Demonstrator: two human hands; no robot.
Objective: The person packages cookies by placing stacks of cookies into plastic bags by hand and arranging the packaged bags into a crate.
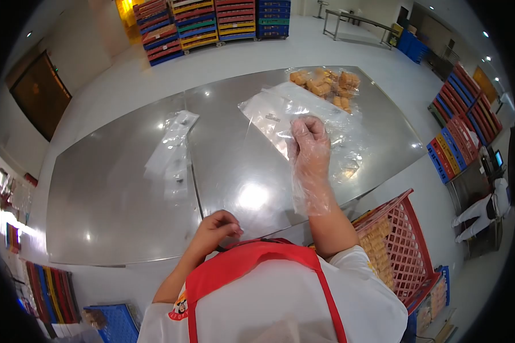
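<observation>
My right hand (312, 146), in a clear plastic glove, is over the right part of the steel table (229, 194), its fingers curled together at a pile of clear plastic bags (274, 114). Whether it pinches a bag's film is hard to make out. Bare and close to my apron at the table's front edge, my left hand (220, 227) has its fingers curled inward; anything in them is hidden. Bags of golden-brown bread pieces (326, 84) lie behind the pile. More flat clear bags (174, 143) rest left of the table's seam.
A red crate (409, 251) with packed bread stands beside me at the right. Stacked colored crates (234, 20) line the back, with more crates (458, 103) at the right. Another person (489, 208) is at the far right. A blue crate (111, 323) sits at the lower left.
</observation>
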